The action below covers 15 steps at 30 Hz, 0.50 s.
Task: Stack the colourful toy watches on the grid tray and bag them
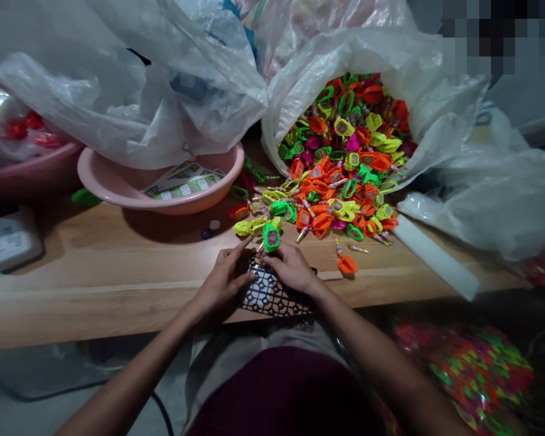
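Note:
My right hand (pixel 293 266) is closed, with a bright green toy watch (pixel 271 237) at its thumb and fingertips. A thin stick with coloured bits hangs below the watch, partly hidden by the fingers. Under both hands lies a clear bag with a black lattice print (pixel 272 295), close to the table's front edge. My left hand (pixel 227 275) is at the bag's left side, index finger stretched forward and thumb apart, the thumb touching the bag. Just beyond my fingers are yellow toy watches (pixel 252 227).
A big translucent sack (pixel 281 103) spills orange, green and yellow toy watches (pixel 322 206) onto the wooden table (pixel 163 266). Left of it stands a pink basin (pixel 163 203) with printed cards (pixel 186 181). A white strip (pixel 436 251) lies at the right. Another bag of toys (pixel 476 369) sits lower right.

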{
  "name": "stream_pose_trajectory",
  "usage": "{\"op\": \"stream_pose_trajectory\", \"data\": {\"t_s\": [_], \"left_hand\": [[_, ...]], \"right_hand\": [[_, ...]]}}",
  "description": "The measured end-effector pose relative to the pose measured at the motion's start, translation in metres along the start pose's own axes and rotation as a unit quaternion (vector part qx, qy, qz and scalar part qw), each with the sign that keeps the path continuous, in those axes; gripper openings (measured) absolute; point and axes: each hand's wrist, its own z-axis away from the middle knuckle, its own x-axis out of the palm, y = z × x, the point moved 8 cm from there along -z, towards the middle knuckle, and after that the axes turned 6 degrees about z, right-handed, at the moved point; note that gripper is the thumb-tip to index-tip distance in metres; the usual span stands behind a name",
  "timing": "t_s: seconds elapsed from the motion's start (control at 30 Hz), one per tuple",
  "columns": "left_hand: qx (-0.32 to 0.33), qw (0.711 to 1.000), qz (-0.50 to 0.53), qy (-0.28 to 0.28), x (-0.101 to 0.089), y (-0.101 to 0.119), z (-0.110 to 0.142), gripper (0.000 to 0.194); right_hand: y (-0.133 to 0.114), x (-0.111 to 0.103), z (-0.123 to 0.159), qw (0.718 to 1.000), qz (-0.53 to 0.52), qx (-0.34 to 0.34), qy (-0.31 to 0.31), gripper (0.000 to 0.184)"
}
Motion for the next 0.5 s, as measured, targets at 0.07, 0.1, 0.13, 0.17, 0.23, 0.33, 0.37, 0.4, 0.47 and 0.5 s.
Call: {"op": "stream_pose_trajectory", "data": {"t_s": [0.07,0.1,0.13,0.17,0.23,0.33,0.37,0.4,0.47,0.5], "left_hand": [[-0.027,0.999,0.007,-0.016,0.002,-0.001,-0.003,0.081],[-0.035,0.999,0.008,-0.020,0.002,0.000,-0.004,0.082],[-0.037,0.999,0.008,-0.022,0.002,0.001,-0.004,0.082],[-0.036,0.999,0.008,-0.024,0.002,0.003,-0.004,0.082],[-0.029,0.999,0.010,-0.020,0.003,0.005,-0.003,0.082],[-0.013,1.000,0.011,-0.002,0.004,0.004,-0.001,0.079],[-0.007,1.000,0.011,0.004,0.004,0.003,-0.001,0.074],[-0.002,1.000,0.010,0.010,0.004,0.002,0.000,0.067],[0.002,1.000,0.000,0.016,0.003,0.001,0.000,0.053],[0.002,1.000,-0.008,0.017,0.002,0.000,0.000,0.049]], "right_hand": [[-0.002,0.013,-0.003,1.000,-0.005,0.001,0.004,0.018],[-0.002,0.015,-0.004,1.000,0.003,0.001,0.010,0.017],[-0.003,0.016,-0.004,1.000,0.015,-0.001,0.016,0.016],[-0.003,0.017,-0.004,0.999,0.028,-0.005,0.020,0.015],[-0.003,0.017,-0.003,0.998,0.048,-0.020,0.023,0.015],[-0.005,0.022,-0.001,0.990,0.116,-0.075,0.034,0.023],[-0.007,0.028,0.000,0.983,0.149,-0.102,0.034,0.026],[-0.009,0.035,0.000,0.975,0.182,-0.127,0.029,0.029],[-0.012,0.049,-0.002,0.959,0.235,-0.161,0.004,0.031],[-0.013,0.052,-0.004,0.954,0.246,-0.171,-0.015,0.030]]}}
